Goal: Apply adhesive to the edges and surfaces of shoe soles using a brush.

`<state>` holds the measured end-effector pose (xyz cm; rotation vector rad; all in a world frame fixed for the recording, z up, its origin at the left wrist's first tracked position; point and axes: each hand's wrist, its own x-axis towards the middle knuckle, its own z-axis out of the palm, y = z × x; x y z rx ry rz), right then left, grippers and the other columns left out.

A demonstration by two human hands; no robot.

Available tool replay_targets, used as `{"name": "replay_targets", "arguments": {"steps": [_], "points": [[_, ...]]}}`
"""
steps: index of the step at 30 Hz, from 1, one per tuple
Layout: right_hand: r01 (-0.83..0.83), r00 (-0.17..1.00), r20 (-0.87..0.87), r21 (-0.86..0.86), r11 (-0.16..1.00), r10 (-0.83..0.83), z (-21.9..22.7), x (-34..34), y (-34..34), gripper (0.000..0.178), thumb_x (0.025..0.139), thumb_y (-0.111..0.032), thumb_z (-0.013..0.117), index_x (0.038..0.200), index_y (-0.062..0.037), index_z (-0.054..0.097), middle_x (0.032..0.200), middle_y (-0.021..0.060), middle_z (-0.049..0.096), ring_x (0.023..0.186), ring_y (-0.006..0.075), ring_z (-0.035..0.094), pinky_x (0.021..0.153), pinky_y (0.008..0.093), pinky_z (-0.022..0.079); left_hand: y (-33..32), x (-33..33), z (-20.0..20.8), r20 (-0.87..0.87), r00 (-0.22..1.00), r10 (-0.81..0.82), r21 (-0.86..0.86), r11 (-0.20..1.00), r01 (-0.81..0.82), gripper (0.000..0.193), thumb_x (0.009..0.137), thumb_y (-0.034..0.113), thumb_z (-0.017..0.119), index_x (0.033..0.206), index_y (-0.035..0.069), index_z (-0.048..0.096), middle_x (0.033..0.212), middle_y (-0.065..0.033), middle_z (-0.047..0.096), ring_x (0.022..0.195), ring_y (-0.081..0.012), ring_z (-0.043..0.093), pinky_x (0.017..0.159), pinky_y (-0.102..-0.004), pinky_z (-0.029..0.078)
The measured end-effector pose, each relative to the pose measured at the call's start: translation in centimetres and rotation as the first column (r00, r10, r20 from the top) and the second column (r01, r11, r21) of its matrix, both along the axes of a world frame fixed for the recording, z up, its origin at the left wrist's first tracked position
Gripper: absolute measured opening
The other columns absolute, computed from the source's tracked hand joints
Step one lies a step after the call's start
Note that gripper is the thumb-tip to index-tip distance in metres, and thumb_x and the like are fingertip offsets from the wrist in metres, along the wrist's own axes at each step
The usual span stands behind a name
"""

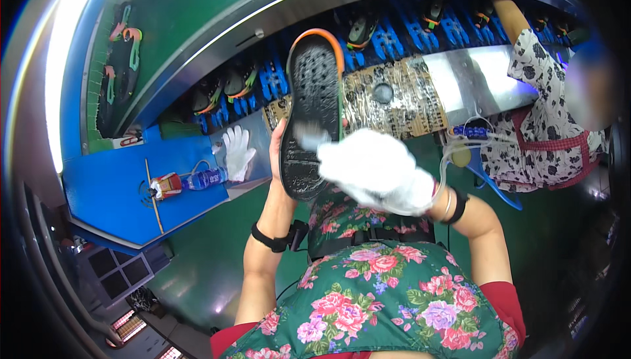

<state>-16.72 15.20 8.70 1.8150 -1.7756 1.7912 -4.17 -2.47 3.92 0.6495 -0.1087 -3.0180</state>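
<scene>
Black rubber, edged in orange: a shoe sole (314, 106) stands upright in front of you, tread facing you, above your floral apron (388, 300). Your bare left hand (277, 155) curls around its lower left edge, holding it. Your gloved right hand (371, 168) is closed against the lower right of the sole; whether it pinches a cloth, you cannot tell. The sole looks light and bendy, grippy rather than slick. It is best held by the rim, at the narrow waist. A spare white glove (236, 152) lies on the bench (112, 188).
</scene>
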Motion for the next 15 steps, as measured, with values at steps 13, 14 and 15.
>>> {"name": "replay_targets", "arguments": {"steps": [13, 14, 15], "points": [[-0.114, -0.035, 0.943, -0.333, 0.936, 0.331, -2.6, -0.6, 3.4, 0.015, 0.079, 0.003, 0.074, 0.093, 0.0041, 0.075, 0.105, 0.0228, 0.074, 0.077, 0.0178, 0.069, 0.064, 0.0258, 0.055, -4.2, 5.0, 3.7, -0.486, 0.868, 0.105, -0.011, 0.992, -0.126, 0.086, 0.093, 0.064, 0.064, 0.154, 0.009, 0.039, 0.134, -0.0245, 0.041, 0.104, -0.0361, 0.050, 0.081, -0.0411, 0.059], [-0.098, -0.062, 0.954, -0.298, 0.949, 0.293, -3.4, -0.5, 3.8, 0.017, 0.079, 0.005, 0.072, 0.095, 0.0050, 0.075, 0.104, 0.0223, 0.075, 0.077, 0.0181, 0.070, 0.065, 0.0261, 0.056, -4.5, 5.0, 4.1, -0.517, 0.849, 0.109, 0.004, 0.992, -0.125, 0.088, 0.092, 0.065, 0.065, 0.154, 0.009, 0.038, 0.132, -0.0235, 0.040, 0.102, -0.0351, 0.050, 0.080, -0.0403, 0.060], [-0.063, -0.057, 0.964, -0.261, 0.963, 0.258, -4.2, -0.3, 3.9, 0.018, 0.078, 0.005, 0.071, 0.096, 0.0052, 0.075, 0.104, 0.0221, 0.075, 0.077, 0.0181, 0.070, 0.065, 0.0261, 0.056, -4.8, 5.1, 4.4, -0.549, 0.830, 0.103, 0.013, 0.993, -0.114, 0.089, 0.092, 0.066, 0.065, 0.154, 0.008, 0.038, 0.130, -0.0224, 0.040, 0.101, -0.0342, 0.050, 0.080, -0.0396, 0.060]]}}
